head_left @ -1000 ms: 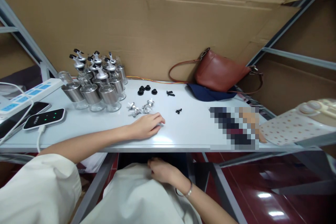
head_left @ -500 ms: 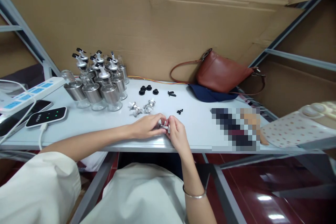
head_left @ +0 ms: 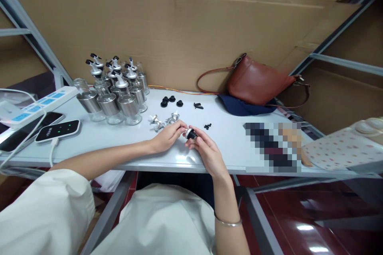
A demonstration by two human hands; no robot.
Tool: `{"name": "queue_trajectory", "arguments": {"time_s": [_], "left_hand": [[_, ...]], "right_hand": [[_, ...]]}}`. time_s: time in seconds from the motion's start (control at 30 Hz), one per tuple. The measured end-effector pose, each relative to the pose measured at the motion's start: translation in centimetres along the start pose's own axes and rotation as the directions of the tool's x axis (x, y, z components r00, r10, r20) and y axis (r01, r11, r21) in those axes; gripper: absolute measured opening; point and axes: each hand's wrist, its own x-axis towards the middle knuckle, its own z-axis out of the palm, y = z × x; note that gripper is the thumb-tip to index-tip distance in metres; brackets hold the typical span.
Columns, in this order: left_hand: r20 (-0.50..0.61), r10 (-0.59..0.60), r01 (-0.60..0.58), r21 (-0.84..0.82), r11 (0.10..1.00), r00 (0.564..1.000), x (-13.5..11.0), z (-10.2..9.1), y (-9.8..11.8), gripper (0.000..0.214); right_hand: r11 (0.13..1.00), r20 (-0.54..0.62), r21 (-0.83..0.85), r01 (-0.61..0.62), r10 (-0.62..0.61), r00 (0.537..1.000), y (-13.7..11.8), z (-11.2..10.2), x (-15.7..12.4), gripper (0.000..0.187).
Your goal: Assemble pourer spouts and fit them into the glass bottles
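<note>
Between my two hands is a bottle pourer (head_left: 190, 133) with a silver collar and a black ribbed stopper. The fingers of my left hand (head_left: 166, 137) pinch its silver spout end, which they partly hide. My right hand (head_left: 209, 153) holds it at the black stopper end with bent fingers. Just beyond my left hand lie several silver pourer tops (head_left: 172, 118). Farther back are several black round stoppers (head_left: 179, 103) and a few black flat levers (head_left: 198, 106). Several small black caps (head_left: 207, 126) lie beyond my right hand.
Glass bottles with steel bands (head_left: 110, 108), some topped with pourers, stand at the back left. A power strip (head_left: 42, 105), a phone (head_left: 30, 129) and a wired device (head_left: 58, 130) lie left. A brown bag (head_left: 254, 81) rests on a navy cap (head_left: 239, 106) at the back right.
The pourer has turned in my hands, so its silver collar and black stopper now show. My right hand has shifted slightly right. The view has moved a little.
</note>
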Motion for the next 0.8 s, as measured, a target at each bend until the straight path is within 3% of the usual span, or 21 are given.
{"name": "queue_trajectory", "arguments": {"time_s": [0.13,0.27,0.43,0.63,0.8], "left_hand": [[-0.002,0.0,0.0,-0.022,1.0,1.0,-0.1,0.0,-0.1,0.02],[-0.072,0.031,-0.037,-0.083,0.996,0.997,-0.2,0.5,-0.7,0.019],[-0.11,-0.015,-0.012,-0.241,0.971,0.994,-0.3,0.7,-1.1,0.021],[0.08,0.068,-0.046,-0.245,0.968,0.995,-0.2,0.3,-0.7,0.034],[0.059,0.028,-0.014,-0.228,0.974,0.998,-0.1,0.3,-0.7,0.037]], "right_hand": [[0.994,0.019,-0.096,0.047,-0.046,0.999,0.1,-0.1,0.0,0.042],[0.989,0.064,-0.127,0.071,-0.063,0.996,0.0,0.2,-0.1,0.039],[0.989,-0.012,-0.121,0.083,-0.085,0.996,0.4,0.6,-0.1,0.028],[0.991,-0.096,-0.068,0.117,-0.123,0.988,0.7,0.8,-0.3,0.024],[0.97,-0.119,-0.194,0.147,-0.172,0.978,1.2,0.7,-0.4,0.019]]}}
